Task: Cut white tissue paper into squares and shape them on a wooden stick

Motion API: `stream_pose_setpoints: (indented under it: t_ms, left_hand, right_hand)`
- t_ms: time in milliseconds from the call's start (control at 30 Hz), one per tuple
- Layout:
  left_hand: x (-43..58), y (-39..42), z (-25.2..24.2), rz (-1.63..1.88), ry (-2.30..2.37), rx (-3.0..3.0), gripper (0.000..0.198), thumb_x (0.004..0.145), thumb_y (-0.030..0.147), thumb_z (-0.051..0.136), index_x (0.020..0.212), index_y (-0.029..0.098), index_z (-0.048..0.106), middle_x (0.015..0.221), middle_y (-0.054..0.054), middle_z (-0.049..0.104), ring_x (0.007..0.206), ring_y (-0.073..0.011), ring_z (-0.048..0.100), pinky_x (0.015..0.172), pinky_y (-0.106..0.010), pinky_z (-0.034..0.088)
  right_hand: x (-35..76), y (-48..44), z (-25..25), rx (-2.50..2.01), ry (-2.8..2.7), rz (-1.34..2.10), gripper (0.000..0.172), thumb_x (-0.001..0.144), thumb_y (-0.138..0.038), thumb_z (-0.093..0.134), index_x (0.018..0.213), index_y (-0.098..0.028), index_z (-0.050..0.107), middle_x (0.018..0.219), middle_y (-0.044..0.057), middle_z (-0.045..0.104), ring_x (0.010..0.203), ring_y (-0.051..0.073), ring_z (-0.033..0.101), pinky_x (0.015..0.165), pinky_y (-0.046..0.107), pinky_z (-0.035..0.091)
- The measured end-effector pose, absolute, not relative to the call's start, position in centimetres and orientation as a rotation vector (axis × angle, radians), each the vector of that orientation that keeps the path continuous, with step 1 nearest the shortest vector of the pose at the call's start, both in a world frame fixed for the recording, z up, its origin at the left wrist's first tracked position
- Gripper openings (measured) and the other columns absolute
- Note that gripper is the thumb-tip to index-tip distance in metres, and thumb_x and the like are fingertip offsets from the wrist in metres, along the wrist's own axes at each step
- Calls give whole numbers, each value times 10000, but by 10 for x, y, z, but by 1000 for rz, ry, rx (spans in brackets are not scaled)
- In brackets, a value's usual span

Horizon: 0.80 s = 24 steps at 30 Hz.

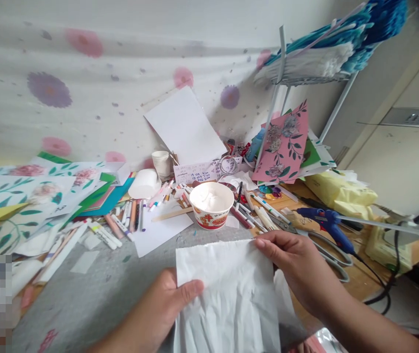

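A crumpled sheet of white tissue paper [227, 299] hangs in front of me over the grey table [95, 294]. My left hand [165, 309] pinches its left edge, thumb lying on top of the sheet. My right hand [294, 267] grips the upper right corner with the fingers curled over the edge. Just behind the paper stands a white paper bowl with a red pattern [211, 205], holding something white.
Several markers and pens [128, 223] lie scattered behind the bowl. A blue glue gun [325, 223] and scissors [327, 252] lie to the right, near a yellow packet [342, 191]. Floral cards [285, 142] and paper sheets [29, 196] pile up at the back and left. A wire rack [305, 73] stands at the upper right.
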<state>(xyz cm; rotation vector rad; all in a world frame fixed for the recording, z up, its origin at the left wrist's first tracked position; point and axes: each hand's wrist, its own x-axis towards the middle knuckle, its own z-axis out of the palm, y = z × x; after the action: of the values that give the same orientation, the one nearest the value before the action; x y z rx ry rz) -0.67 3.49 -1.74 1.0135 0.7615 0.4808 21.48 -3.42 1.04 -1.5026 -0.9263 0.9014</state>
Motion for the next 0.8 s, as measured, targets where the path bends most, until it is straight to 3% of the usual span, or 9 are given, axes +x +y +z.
stream_pose_setpoints:
  t_ms: [133,333,533,800]
  left_hand:
    - [-6,34,-15,524,712,982,309,804,319,676,1090,205,700,973,-54,761,915,-255,674,884,-361,469]
    - [-4,35,-16,662,706,926,313,829,314,644,1123,212,680,1041,-64,743,1017,-266,641,900,-368,473]
    - [-5,37,-14,738,822,1084,289,827,360,632,1076,232,703,1049,-37,743,1060,-285,626,943,-361,452]
    - [-10,39,-14,712,749,920,334,790,346,685,1076,175,694,1016,-79,751,1035,-298,646,914,-381,485]
  right_hand:
    - [213,-35,11,-1368,-845,1015,333,735,-507,684,702,-177,662,544,-42,532,476,95,442,458,198,351]
    - [196,-40,5,-1279,-917,1323,393,713,-545,676,822,-167,685,675,33,669,589,175,604,577,274,467]
    - [191,-36,-6,-1579,-1022,1072,442,749,-582,610,684,-145,632,622,26,647,551,164,549,486,236,400]
    - [190,-35,5,-1587,-1144,1019,436,763,-590,564,686,-162,599,634,32,649,569,185,577,511,266,444]
